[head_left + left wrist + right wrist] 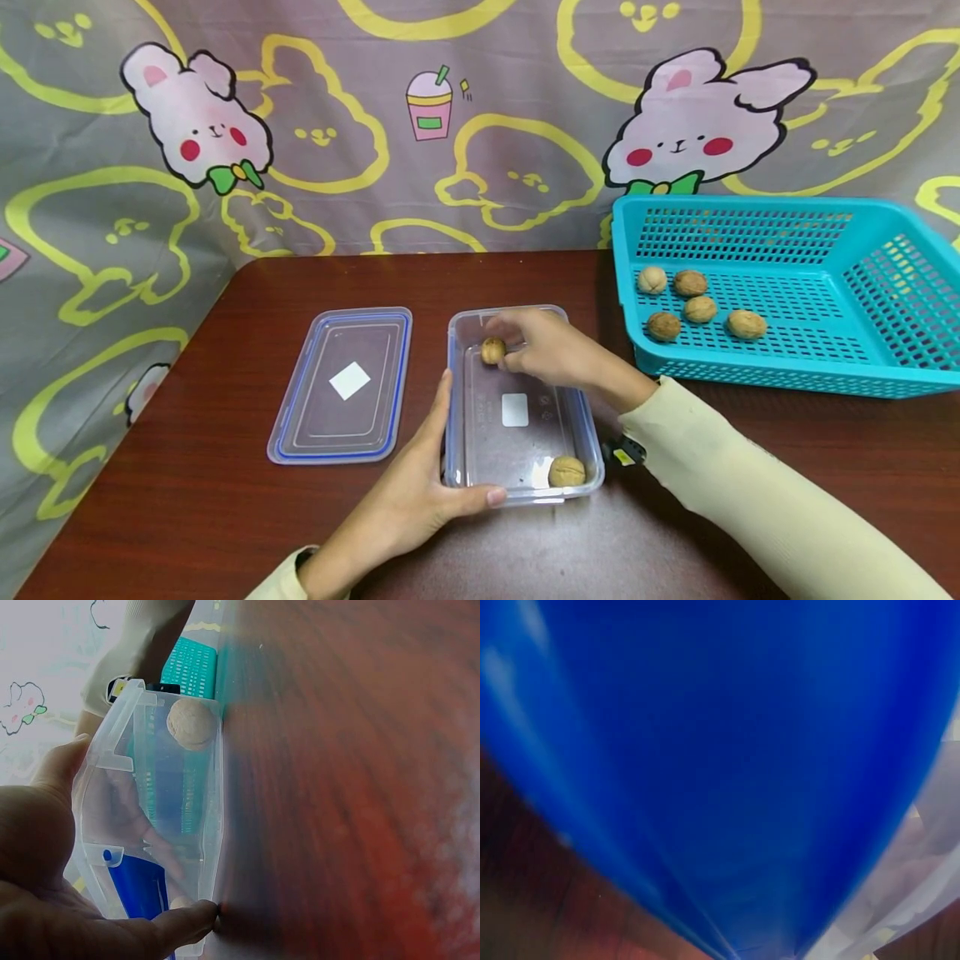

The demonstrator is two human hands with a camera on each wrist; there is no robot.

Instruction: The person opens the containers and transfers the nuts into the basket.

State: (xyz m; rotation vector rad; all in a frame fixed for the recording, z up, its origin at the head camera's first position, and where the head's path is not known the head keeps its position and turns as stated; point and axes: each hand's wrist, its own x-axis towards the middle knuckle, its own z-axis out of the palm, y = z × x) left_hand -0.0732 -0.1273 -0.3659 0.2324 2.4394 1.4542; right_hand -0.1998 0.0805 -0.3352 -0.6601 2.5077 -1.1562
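Note:
A clear plastic food container [517,450] stands uncovered on the table. My left hand [420,483] braces its near left corner, the thumb along the front rim and the straight fingers against the left wall. Inside the far end, my right hand [551,346] pinches a walnut [492,351] between thumb and fingers. Another walnut [567,472] lies in the near right corner; the left wrist view shows this walnut [190,724] through the clear wall. A blue flap [727,765] fills most of the right wrist view, hiding the right hand there.
A clear lid [307,433] with a blue seal lies left of the container. At the right stands a turquoise plastic basket [810,300] with several walnuts [701,309] in its left part. Behind the brown table [187,500] hangs a patterned cloth [315,125].

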